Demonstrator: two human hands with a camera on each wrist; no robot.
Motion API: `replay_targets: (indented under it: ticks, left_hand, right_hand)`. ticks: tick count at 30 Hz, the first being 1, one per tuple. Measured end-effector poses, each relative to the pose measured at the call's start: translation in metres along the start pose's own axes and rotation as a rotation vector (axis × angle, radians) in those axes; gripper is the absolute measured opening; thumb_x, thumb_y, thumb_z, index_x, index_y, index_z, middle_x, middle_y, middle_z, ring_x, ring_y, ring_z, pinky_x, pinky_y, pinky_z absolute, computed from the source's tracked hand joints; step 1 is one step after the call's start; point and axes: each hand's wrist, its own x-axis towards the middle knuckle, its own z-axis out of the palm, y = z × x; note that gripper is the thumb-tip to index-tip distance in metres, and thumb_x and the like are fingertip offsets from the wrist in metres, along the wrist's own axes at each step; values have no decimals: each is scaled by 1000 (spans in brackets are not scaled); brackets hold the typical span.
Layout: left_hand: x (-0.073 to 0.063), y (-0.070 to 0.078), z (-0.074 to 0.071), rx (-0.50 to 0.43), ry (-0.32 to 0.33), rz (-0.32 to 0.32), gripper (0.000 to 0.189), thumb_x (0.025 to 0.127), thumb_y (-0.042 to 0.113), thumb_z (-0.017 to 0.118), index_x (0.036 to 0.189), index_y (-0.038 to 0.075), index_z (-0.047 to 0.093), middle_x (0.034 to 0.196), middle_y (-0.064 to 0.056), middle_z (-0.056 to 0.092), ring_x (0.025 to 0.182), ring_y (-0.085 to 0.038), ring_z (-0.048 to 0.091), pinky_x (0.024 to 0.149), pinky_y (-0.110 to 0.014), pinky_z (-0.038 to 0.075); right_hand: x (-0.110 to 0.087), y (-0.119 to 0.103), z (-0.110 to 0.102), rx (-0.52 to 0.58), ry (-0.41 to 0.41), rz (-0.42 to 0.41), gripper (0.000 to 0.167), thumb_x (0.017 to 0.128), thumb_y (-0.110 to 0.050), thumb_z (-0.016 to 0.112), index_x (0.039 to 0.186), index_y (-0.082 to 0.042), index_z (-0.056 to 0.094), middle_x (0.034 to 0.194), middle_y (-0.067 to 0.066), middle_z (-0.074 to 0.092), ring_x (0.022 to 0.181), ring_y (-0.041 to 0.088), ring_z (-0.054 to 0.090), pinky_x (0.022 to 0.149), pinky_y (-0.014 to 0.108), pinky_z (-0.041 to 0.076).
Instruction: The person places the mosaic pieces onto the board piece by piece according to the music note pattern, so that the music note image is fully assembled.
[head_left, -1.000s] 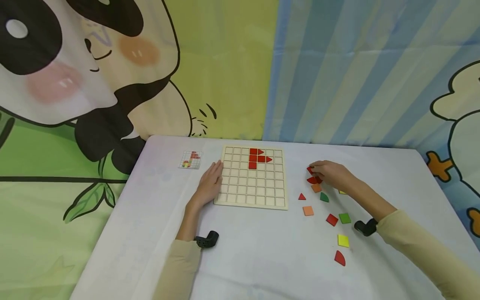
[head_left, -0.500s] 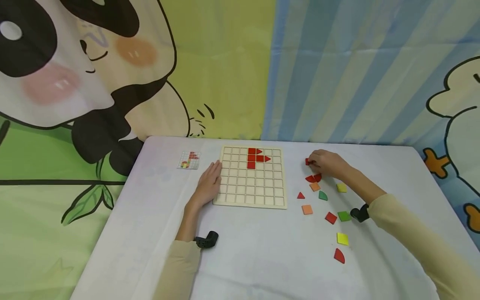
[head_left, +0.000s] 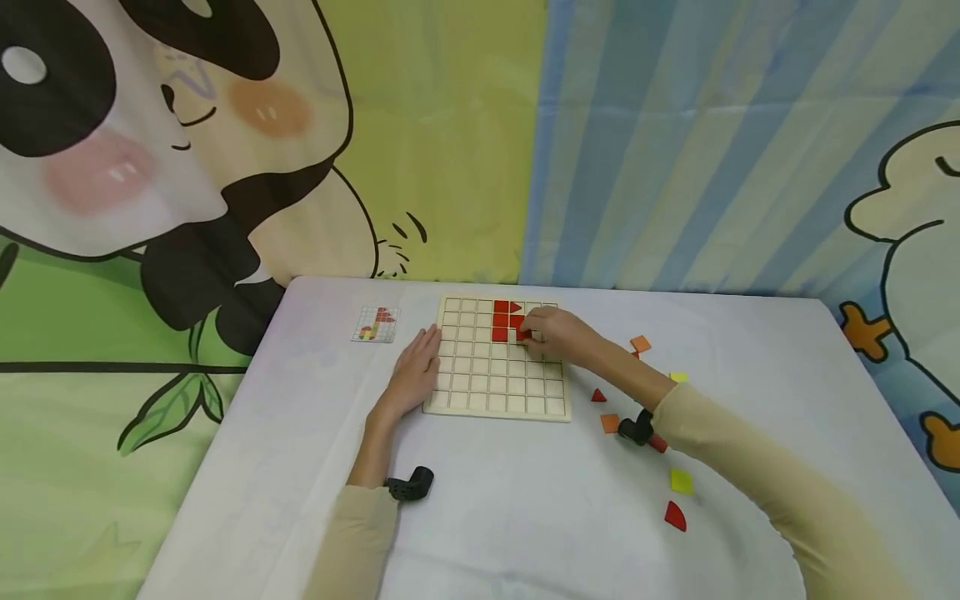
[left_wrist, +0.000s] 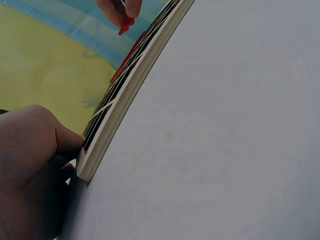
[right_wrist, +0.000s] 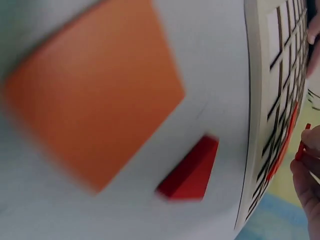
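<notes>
A pale wooden grid board (head_left: 495, 392) lies on the white table. Red square and triangular tiles (head_left: 500, 321) sit in cells near its far edge. My left hand (head_left: 414, 372) rests along the board's left edge, fingers extended; the thumb touches the near corner in the left wrist view. Over the upper right of the grid, my right hand (head_left: 558, 335) pinches a small red tile (right_wrist: 300, 151) between thumb and fingers. Its exact shape is hard to make out, and the hand covers some cells and perhaps a tile.
A small printed pattern card (head_left: 375, 325) lies left of the board. Loose tiles are scattered to the right: a red triangle (head_left: 598, 396), an orange square (head_left: 610, 423), a yellow square (head_left: 681, 481), a red quarter-circle (head_left: 676, 516). The right forearm hides several others.
My right hand has moved left from the loose tiles onto the board, carrying a red tile. The left hand has stayed at the board's edge.
</notes>
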Motion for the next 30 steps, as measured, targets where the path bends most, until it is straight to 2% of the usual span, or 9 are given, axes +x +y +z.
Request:
replay_targets:
  ticks: [2, 6, 13, 20, 22, 26, 29, 30]
  left_hand:
    - [0, 0, 1, -6, 2, 3, 57, 110, 15, 36, 164, 3, 21, 175, -9, 12, 163, -29, 2, 131, -53, 0]
    - [1, -1, 3, 8, -4, 3, 57, 110, 15, 36, 164, 3, 21, 175, -9, 12, 163, -29, 2, 131, -53, 0]
    - [0, -1, 1, 29, -3, 0, 57, 110, 16, 35, 164, 2, 21, 175, -10, 11, 163, -30, 1, 131, -53, 1]
    - [0, -2, 2, 17, -5, 5, 57, 110, 15, 36, 164, 2, 21, 175, -10, 12, 163, -30, 2, 131, -54, 1]
    - [0, -2, 4, 10, -8, 4, 57, 110, 15, 36, 164, 2, 21, 175, -10, 12, 163, -30, 2, 131, -54, 1]
    - [-1, -1, 3, 15, -8, 9, 57, 110, 14, 36, 163, 1, 22, 175, -11, 13, 163, -31, 3, 131, -54, 2]
    - [0, -1, 1, 25, -5, 19, 57, 110, 14, 36, 163, 0, 22, 174, -12, 13, 163, -32, 3, 131, -54, 3]
    - [0, -1, 0, 24, -5, 22, 57, 110, 13, 36, 163, 0, 22, 174, -13, 13, 163, -32, 3, 131, -55, 2]
  right_hand:
    - [7, -2, 8, -12, -2, -16, 4, 91, 2, 72, 93, 0, 75, 93, 13, 71, 87, 28, 67, 82, 39, 60]
    - [14, -1, 16, -55, 9, -44, 8, 88, 6, 71, 84, 1, 75, 86, 14, 69, 80, 27, 65, 78, 39, 58]
    - [17, 2, 18, -93, 15, -142, 6, 90, 5, 72, 89, 4, 78, 93, 15, 73, 88, 30, 69, 86, 41, 59]
    - [14, 4, 21, -155, 21, -221, 7, 92, 3, 73, 86, 2, 77, 92, 14, 71, 87, 29, 67, 80, 34, 59]
    - [13, 0, 21, -183, 7, -215, 8, 92, 4, 73, 86, 1, 77, 93, 13, 70, 89, 28, 66, 78, 32, 60]
    - [13, -14, 9, -307, -108, -142, 10, 93, 3, 71, 97, -1, 79, 106, 13, 70, 101, 27, 67, 85, 32, 61]
    - [7, -22, -14, -279, -109, -69, 17, 93, 2, 73, 109, 1, 77, 113, 16, 70, 107, 31, 67, 89, 37, 61]
    - [1, -21, -21, -246, -81, -52, 21, 92, 1, 74, 113, 1, 76, 115, 17, 71, 108, 32, 67, 88, 38, 61]
